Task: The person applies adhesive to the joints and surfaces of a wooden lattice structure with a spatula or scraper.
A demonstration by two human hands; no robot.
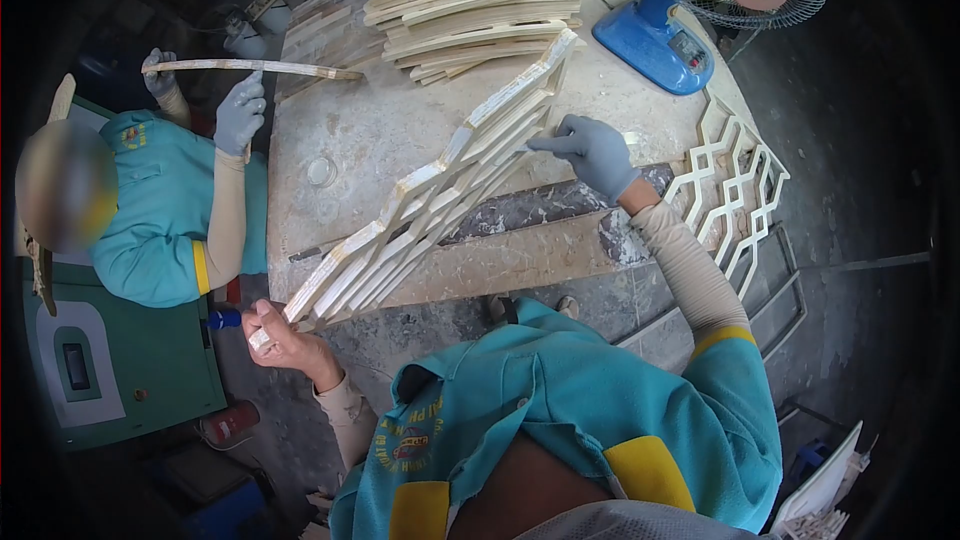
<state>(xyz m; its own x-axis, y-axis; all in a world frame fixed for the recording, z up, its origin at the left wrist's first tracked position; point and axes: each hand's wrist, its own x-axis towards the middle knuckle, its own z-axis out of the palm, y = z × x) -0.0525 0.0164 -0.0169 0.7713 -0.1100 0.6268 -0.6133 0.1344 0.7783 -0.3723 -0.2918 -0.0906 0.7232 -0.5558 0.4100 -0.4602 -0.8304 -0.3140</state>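
A pale wooden lattice panel [400, 205] slants across the view, its white-smeared long edge facing up. My bare left hand [285, 345] is closed around its lower left end, and a pale stub shows between the fingers. My right hand [595, 160], in a grey glove, is at the panel's right side. Its fingers are drawn together against a slat, partly hidden by the lattice. Below the panel, a dark padded strip [530, 210] lies along the near side of the worktable [340, 140].
Stacked lattice panels [480, 10] stand at the back, beside a blue fan [655, 45]. Another lattice [730, 180] leans at the right edge. On the left, a co-worker [165, 200] with gloved hands holds a curved wooden strip [260, 67]. A round clear lid [321, 172] lies on the table.
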